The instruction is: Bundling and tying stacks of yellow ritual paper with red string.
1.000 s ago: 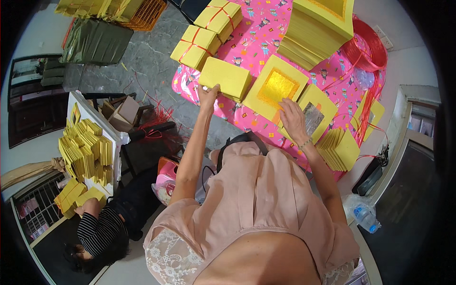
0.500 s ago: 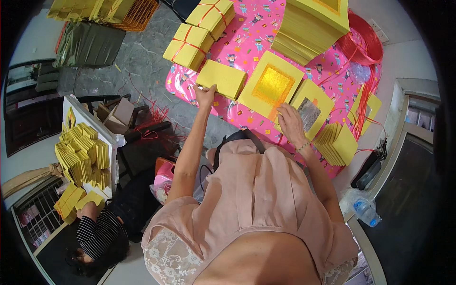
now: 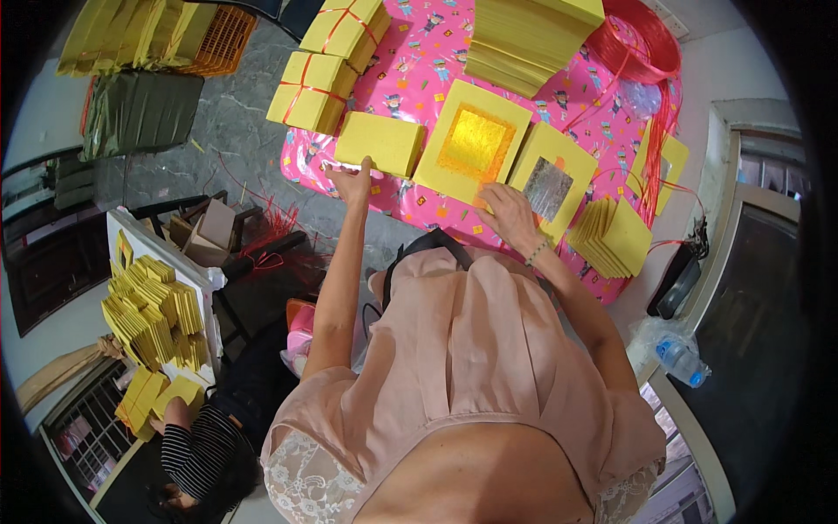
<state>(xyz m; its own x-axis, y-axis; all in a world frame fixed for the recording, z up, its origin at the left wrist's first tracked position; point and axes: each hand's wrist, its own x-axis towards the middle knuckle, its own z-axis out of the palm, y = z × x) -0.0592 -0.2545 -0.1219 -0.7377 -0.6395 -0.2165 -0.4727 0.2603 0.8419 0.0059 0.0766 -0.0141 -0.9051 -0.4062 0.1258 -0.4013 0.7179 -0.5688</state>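
A stack of yellow joss paper with a gold foil square (image 3: 479, 140) lies on the pink patterned table. At its near right edge, my right hand (image 3: 509, 214) has its fingers bent and close together on the paper; the thumb is mostly hidden. To the left sits a plain yellow paper stack (image 3: 380, 144). My left hand (image 3: 352, 182) is at that stack's near left edge, thumb and fingers apart, the thumb against the edge. Right of the gold stack lies yellow paper with a silver foil square (image 3: 548, 187), partly behind my right hand.
Bundles tied with red ribbon (image 3: 312, 90) stand at the table's left edge. A tall yellow stack (image 3: 528, 44) is at the back, beside a red ribbon coil (image 3: 635, 39). Folded paper (image 3: 608, 237) stands at right. Another person (image 3: 196, 445) handles yellow paper at lower left.
The view has shifted, so the table and its stacks appear farther left. My left hand's fingers have spread and drawn slightly toward me. My right hand stays by the gold-foil paper.
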